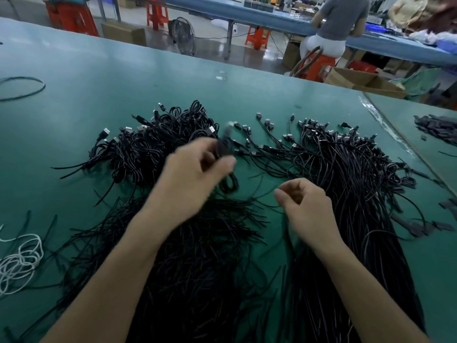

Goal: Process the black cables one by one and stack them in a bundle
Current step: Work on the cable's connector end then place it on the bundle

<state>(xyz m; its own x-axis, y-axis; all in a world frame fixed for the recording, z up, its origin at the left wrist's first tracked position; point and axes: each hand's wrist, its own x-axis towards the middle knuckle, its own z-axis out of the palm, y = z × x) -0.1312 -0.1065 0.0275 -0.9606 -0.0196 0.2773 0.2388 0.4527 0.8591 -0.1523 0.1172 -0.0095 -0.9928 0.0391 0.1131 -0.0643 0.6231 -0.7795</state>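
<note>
The left hand's (197,169) fingers curl round a coiled black cable (226,154), blurred, held just above the table between the two heaps. The right hand (306,201) hovers nearer, fingers curled in and thumb against forefinger; whether it pinches a thin strand I cannot tell. Both bare forearms reach in from the near edge.

Under them lies a spread of thin black strands (197,256). A heap of coiled cables (158,144) lies at far left, and long loose cables with USB plugs (346,174) at right, all on a green table mat (99,82). A white cable (19,263) lies at the left edge.

Beyond are red plastic stools (257,37), cardboard boxes (123,33), a floor fan (184,35) and a blue workbench (272,21) with a seated person in a grey top (341,18).
</note>
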